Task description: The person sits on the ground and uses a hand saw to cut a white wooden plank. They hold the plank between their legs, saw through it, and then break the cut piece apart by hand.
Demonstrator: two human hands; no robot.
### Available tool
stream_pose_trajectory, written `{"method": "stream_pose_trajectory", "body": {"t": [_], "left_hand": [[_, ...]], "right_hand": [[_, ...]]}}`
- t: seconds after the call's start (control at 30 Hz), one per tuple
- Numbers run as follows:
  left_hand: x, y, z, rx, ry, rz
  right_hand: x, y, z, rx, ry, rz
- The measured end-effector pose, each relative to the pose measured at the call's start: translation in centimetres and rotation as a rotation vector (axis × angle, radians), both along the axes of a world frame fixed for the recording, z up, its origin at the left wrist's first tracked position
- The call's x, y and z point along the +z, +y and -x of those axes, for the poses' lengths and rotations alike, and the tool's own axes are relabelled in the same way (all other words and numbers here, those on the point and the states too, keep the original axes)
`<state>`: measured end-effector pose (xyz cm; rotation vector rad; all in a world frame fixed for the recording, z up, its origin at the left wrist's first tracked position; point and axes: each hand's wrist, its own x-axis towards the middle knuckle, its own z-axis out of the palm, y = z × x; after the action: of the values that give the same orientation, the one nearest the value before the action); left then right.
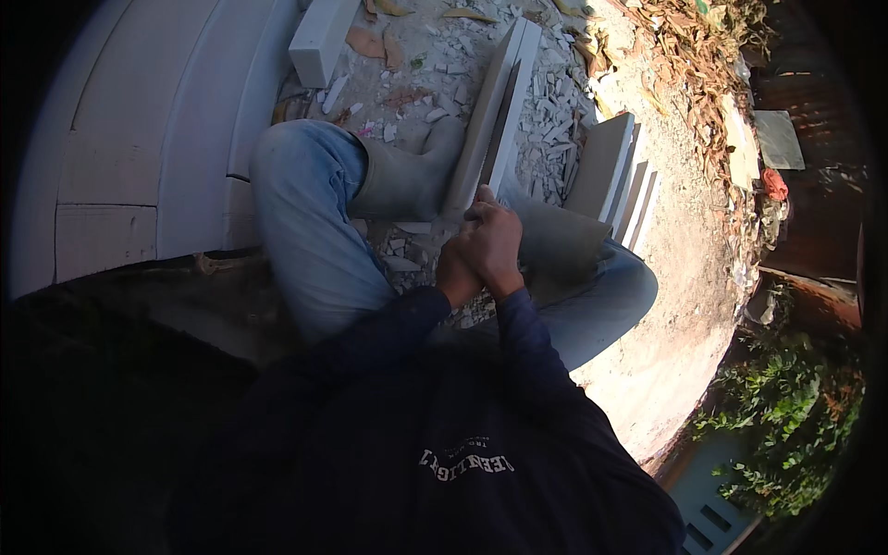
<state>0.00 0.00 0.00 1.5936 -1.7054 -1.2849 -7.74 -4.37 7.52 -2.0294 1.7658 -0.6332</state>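
Note:
Two long pale slabs [505,97] stand on edge side by side between my boots, with a narrow dark gap between them. At their near end my right hand [495,240] is closed, thumb side up, with a small dark bit showing by its fingers. Pressed against it from the left and lower is my left hand [457,272], also closed, its fingers mostly hidden. What the hands grip is covered by the fingers. One grey boot [412,171] rests left of the slabs, and the other boot [566,242] lies to their right.
More pale slabs [603,171] lean in a row at the right. A pale block [322,44] lies at the far left, near stacked white panels [139,129]. Broken chips [548,125] litter the ground. Dry leaves [689,65] and a green bush [786,416] are further right.

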Motion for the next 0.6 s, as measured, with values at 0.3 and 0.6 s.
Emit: {"method": "stream_pose_trajectory", "body": {"t": [0.3,0.6], "left_hand": [[-1.1,0.2,-1.0,-0.094,0.007,0.058],[-1.9,4.3,1.0,0.139,0.138,0.24]], "right_hand": [[-0.9,-1.0,-1.7,-0.053,0.044,0.03],[-0.3,3.3,0.0,0.005,0.04,0.059]]}}
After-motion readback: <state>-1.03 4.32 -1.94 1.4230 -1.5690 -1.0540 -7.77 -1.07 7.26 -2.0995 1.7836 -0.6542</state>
